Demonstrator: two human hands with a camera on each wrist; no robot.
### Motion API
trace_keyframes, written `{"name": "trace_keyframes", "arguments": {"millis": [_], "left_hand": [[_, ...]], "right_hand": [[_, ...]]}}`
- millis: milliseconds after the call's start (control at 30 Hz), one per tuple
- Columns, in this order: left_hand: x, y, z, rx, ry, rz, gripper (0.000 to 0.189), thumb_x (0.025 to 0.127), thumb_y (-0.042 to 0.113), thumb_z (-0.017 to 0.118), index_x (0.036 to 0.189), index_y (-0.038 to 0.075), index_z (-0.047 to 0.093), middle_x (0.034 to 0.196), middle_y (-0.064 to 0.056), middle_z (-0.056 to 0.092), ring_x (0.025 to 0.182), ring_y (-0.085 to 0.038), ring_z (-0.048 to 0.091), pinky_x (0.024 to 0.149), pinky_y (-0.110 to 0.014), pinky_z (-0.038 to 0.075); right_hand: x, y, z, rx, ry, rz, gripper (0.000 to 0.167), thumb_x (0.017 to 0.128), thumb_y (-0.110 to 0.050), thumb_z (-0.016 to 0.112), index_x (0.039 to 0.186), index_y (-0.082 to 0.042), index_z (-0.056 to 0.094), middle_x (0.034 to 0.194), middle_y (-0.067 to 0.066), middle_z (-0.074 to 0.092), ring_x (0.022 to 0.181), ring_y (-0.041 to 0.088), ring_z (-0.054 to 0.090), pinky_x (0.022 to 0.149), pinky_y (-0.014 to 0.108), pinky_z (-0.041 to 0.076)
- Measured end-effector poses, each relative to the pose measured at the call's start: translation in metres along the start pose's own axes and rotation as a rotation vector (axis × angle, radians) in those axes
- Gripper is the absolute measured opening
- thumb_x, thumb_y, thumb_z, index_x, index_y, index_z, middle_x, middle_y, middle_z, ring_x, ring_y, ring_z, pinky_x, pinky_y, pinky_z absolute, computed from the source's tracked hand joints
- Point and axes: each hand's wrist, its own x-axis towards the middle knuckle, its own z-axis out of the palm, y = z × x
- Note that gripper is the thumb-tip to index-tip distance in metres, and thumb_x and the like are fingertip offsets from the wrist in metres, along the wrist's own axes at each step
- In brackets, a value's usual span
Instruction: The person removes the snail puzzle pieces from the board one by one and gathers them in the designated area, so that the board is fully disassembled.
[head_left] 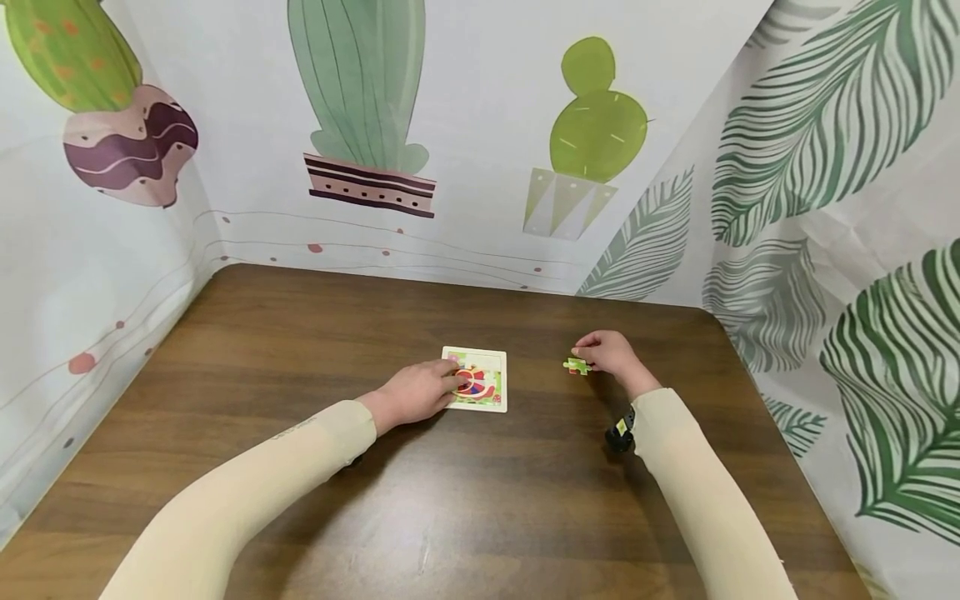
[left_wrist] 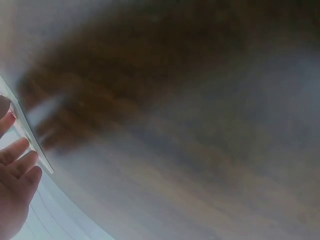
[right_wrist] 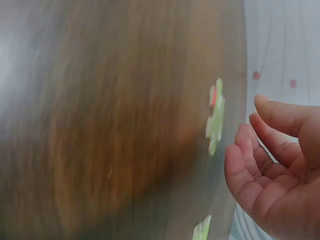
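Apparently reaching for green piece (head_left: 577,367) at three o'clock of puzzle tray (head_left: 504,380), right hand (head_left: 609,353) half-open, empty; steadying tray with left hand (head_left: 417,393), fingers outstretched. Next, probably: pinch, carry toward nine.

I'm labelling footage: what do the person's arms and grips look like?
The left sleeve and right sleeve are long and cream; the left bears faint dark lettering. A black device with a yellowish patch shows at the right wrist. The left grip and right grip are ungloved.

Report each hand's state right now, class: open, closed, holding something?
Left hand: open, resting on the puzzle board.
Right hand: open, holding nothing, near a green puzzle piece.
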Motion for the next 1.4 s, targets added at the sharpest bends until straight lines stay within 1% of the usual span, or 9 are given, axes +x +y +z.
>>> {"name": "trace_keyframes", "arguments": {"millis": [233, 400, 467, 600, 800, 967, 1133, 1233, 1400], "left_hand": [[-0.001, 0.002, 0.000, 0.022, -0.005, 0.002, 0.036, 0.098, 0.020, 0.067, 0.131, 0.007, 0.070, 0.137, -0.015, 0.064, 0.129, -0.031, 0.065, 0.108, -0.041, 0.054], [-0.004, 0.004, -0.001, 0.025, -0.021, 0.008, 0.038, 0.100, 0.020, 0.065, 0.134, 0.004, 0.067, 0.139, -0.015, 0.064, 0.130, -0.031, 0.064, 0.108, -0.042, 0.053], [-0.006, 0.005, -0.001, 0.034, -0.027, 0.019, 0.039, 0.100, 0.020, 0.064, 0.136, 0.004, 0.066, 0.141, -0.015, 0.064, 0.130, -0.031, 0.064, 0.108, -0.042, 0.053], [-0.010, 0.006, -0.001, 0.061, -0.010, 0.057, 0.039, 0.100, 0.019, 0.063, 0.136, 0.005, 0.065, 0.140, -0.013, 0.065, 0.128, -0.029, 0.066, 0.106, -0.041, 0.054], [-0.013, 0.007, -0.003, 0.073, 0.011, 0.093, 0.036, 0.100, 0.018, 0.063, 0.132, 0.004, 0.068, 0.135, -0.010, 0.069, 0.124, -0.024, 0.068, 0.103, -0.037, 0.056], [-0.014, 0.009, -0.007, 0.043, -0.031, 0.075, 0.036, 0.100, 0.017, 0.062, 0.132, 0.003, 0.068, 0.136, -0.012, 0.069, 0.127, -0.025, 0.068, 0.104, -0.038, 0.056], [-0.013, 0.008, -0.009, 0.003, -0.069, 0.054, 0.037, 0.101, 0.017, 0.061, 0.134, 0.002, 0.067, 0.139, -0.013, 0.068, 0.129, -0.026, 0.066, 0.105, -0.040, 0.055], [-0.012, 0.007, -0.008, -0.006, -0.074, 0.048, 0.037, 0.101, 0.017, 0.061, 0.134, 0.003, 0.067, 0.139, -0.013, 0.067, 0.130, -0.026, 0.066, 0.105, -0.040, 0.055], [-0.011, 0.007, -0.005, 0.010, -0.059, 0.058, 0.036, 0.101, 0.017, 0.061, 0.133, 0.002, 0.068, 0.137, -0.014, 0.069, 0.128, -0.025, 0.067, 0.104, -0.039, 0.056]], "right_hand": [[-0.002, -0.013, 0.010, 0.131, 0.021, 0.012, 0.035, 0.102, -0.019, 0.061, 0.122, 0.010, 0.064, 0.101, 0.012, 0.065, 0.083, 0.015, 0.060, 0.073, 0.022, 0.055], [-0.004, -0.022, 0.021, 0.214, 0.024, 0.009, 0.037, 0.102, -0.019, 0.060, 0.125, 0.010, 0.063, 0.106, 0.016, 0.068, 0.084, 0.013, 0.063, 0.073, 0.019, 0.057], [-0.004, -0.026, 0.026, 0.240, 0.022, 0.005, 0.037, 0.102, -0.019, 0.060, 0.125, 0.010, 0.063, 0.105, 0.017, 0.069, 0.082, 0.011, 0.063, 0.071, 0.020, 0.056], [-0.006, -0.035, 0.034, 0.256, 0.016, 0.002, 0.036, 0.103, -0.019, 0.059, 0.125, 0.009, 0.064, 0.105, 0.017, 0.070, 0.080, 0.009, 0.063, 0.070, 0.020, 0.053], [-0.008, -0.051, 0.048, 0.292, -0.004, -0.014, 0.033, 0.103, -0.016, 0.059, 0.124, 0.009, 0.064, 0.113, 0.019, 0.067, 0.086, 0.013, 0.062, 0.076, 0.020, 0.057], [-0.008, -0.065, 0.061, 0.300, -0.031, -0.020, 0.032, 0.102, -0.015, 0.059, 0.124, 0.009, 0.066, 0.114, 0.019, 0.068, 0.086, 0.013, 0.064, 0.079, 0.022, 0.059], [-0.006, -0.076, 0.076, 0.303, -0.052, -0.015, 0.032, 0.102, -0.015, 0.060, 0.124, 0.008, 0.067, 0.118, 0.023, 0.070, 0.091, 0.017, 0.069, 0.088, 0.029, 0.062], [-0.005, -0.081, 0.083, 0.317, -0.072, -0.009, 0.032, 0.103, -0.014, 0.059, 0.124, 0.008, 0.067, 0.117, 0.022, 0.071, 0.095, 0.019, 0.071, 0.093, 0.033, 0.061], [-0.001, -0.089, 0.093, 0.342, -0.104, -0.004, 0.031, 0.103, -0.013, 0.057, 0.123, 0.008, 0.068, 0.112, 0.021, 0.073, 0.092, 0.017, 0.071, 0.092, 0.033, 0.061]]}}
